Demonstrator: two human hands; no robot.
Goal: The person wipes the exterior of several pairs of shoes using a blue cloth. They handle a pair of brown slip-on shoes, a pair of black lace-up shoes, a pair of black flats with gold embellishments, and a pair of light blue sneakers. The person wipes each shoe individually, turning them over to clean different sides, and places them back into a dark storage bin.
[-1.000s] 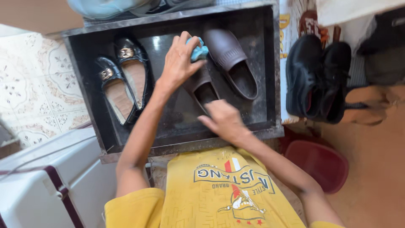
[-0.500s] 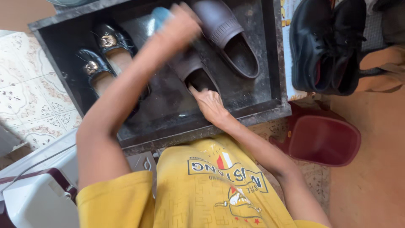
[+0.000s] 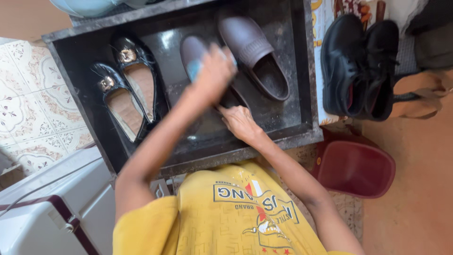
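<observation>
Black flats w/ gold buckles (image 3: 123, 87) sit left in the dark tray (image 3: 302, 71). Left hand (image 3: 214, 71) closed on a blue cloth (image 3: 193, 69) (soft, prob. light) atop the near brown slipper (image 3: 192, 49). Right hand (image 3: 240, 122), fingers loosely spread, pins its heel; slipper looks rubbery, grips best at heel rim.

In the tray (image 3: 302, 71) two slip-on shoes (image 3: 252, 54) lay side by side right of a pair of flat shoes (image 3: 125, 85); outside its right wall stood a pair of lace-up shoes (image 3: 361, 66); nearer, beside its right corner, sat a basin (image 3: 358, 165).
</observation>
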